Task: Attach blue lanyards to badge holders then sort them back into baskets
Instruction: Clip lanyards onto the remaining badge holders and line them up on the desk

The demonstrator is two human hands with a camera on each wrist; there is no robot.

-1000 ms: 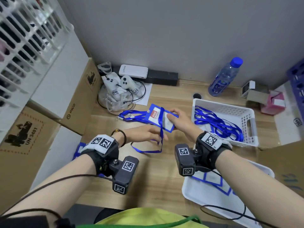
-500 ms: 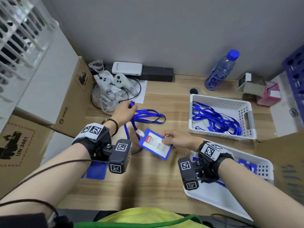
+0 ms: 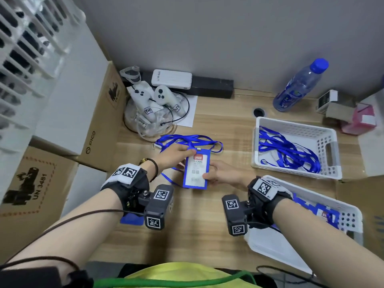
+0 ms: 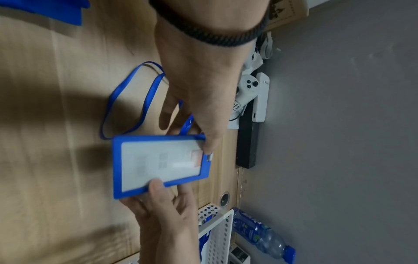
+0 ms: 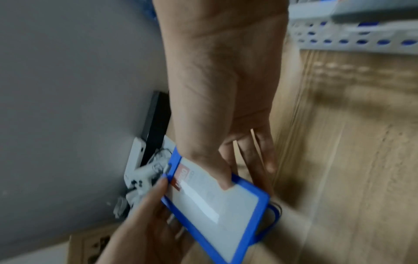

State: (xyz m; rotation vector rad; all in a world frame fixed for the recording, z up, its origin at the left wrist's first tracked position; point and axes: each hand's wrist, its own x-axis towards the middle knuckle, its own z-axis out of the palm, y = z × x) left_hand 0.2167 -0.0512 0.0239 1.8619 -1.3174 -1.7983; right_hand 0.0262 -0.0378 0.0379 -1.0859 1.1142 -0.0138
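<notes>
at frame center the badge holder (image 3: 196, 170) is grasped by both hands above the desk (image 3: 199, 221): the left hand (image 3: 173, 155) pinches its top corner, and the right hand (image 3: 223, 173) grips its lower right edge, thumb on the face. the lanyard (image 3: 188, 142) trails from the top edge, beyond the left fingers (image 4: 209, 141).

Wall: plain grey wall (image 3: 239, 38) right ahead of me.
Desk: light wooden desk (image 3: 207, 221) under me, butting the wall.
</notes>
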